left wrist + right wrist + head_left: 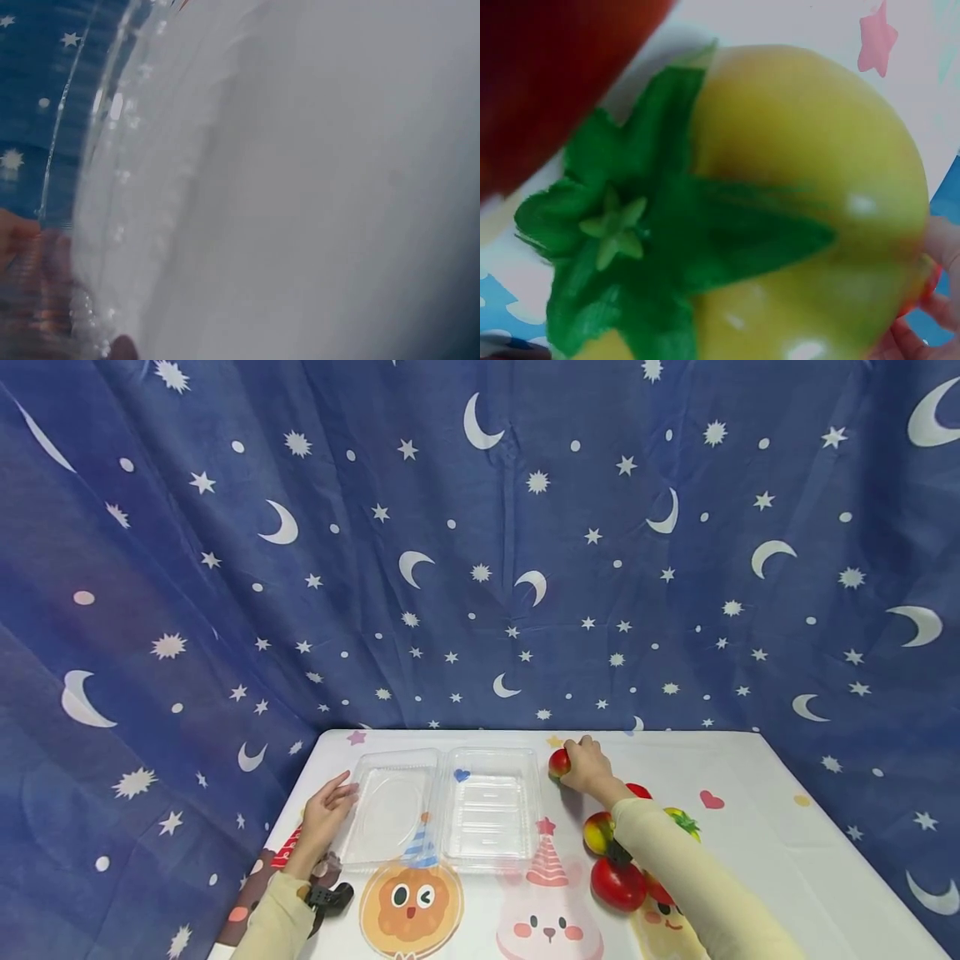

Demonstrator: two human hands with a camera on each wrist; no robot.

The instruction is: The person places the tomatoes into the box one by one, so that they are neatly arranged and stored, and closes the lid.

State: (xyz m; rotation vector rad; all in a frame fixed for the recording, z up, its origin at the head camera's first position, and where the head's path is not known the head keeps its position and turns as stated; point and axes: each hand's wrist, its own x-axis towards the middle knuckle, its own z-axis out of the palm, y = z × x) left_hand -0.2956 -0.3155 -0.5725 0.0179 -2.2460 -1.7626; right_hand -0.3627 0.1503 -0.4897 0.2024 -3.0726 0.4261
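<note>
Toward the back of the table my right hand (588, 768) grips a small red fruit (558, 764) with a yellowish-green underside; its exact kind is unclear. In the right wrist view, fingers (941, 247) show at the right edge around that fruit, partly behind a big yellow tomato-like fruit (817, 150) with green leaves. My left hand (327, 814) is at the left edge of an opened clear plastic box (491, 818), beside its lid half (390, 810). Its fingers look relaxed. In the left wrist view, fingers (49, 285) appear blurred through the clear plastic (112, 150).
Beneath my right forearm lie several fruits, among them a large red one (618, 884), a yellow-red one (599, 833) and a yellow one with green leaves (682, 820). The white table cover (727, 777) bears cartoon prints. A blue star-patterned curtain (480, 568) hangs behind.
</note>
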